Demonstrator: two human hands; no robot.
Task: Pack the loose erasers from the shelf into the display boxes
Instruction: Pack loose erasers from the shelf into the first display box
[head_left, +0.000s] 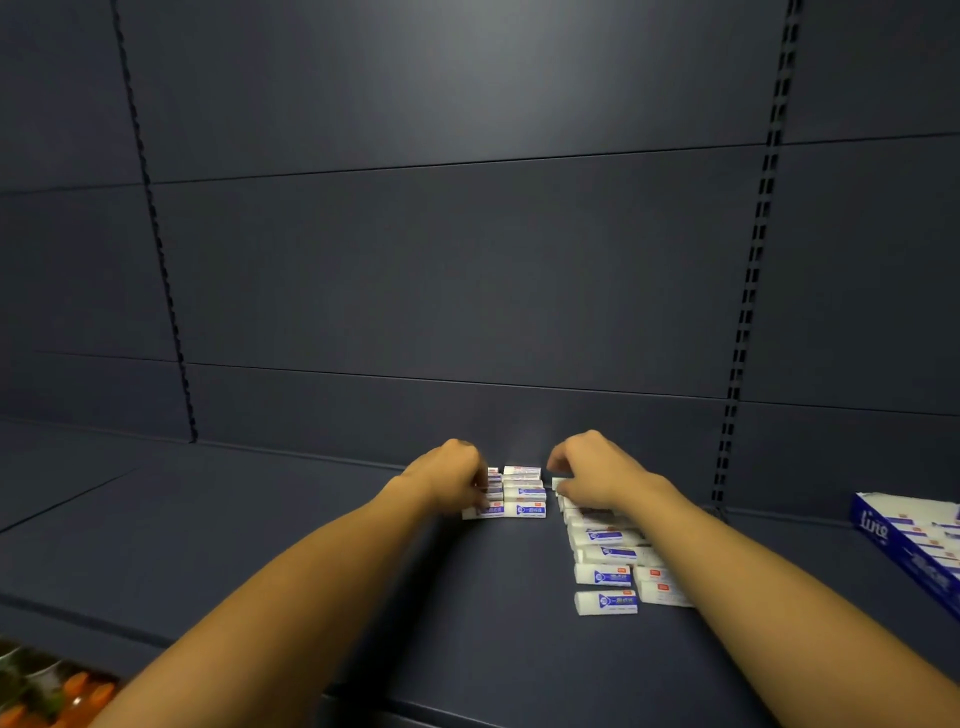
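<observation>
On the dark shelf (322, 545), the left hand (451, 480) curls its fingers against a small stack of erasers (519, 493), while the right hand (589, 475) pinches the far end of a loose row of erasers (610, 561). A blue display box (914, 545) holding more erasers sits at the far right edge.

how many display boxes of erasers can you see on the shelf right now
1. The blue and white display box sits at the right edge of the shelf, partly cut off by the frame, with erasers already in it. More boxes may lie out of view.
</observation>
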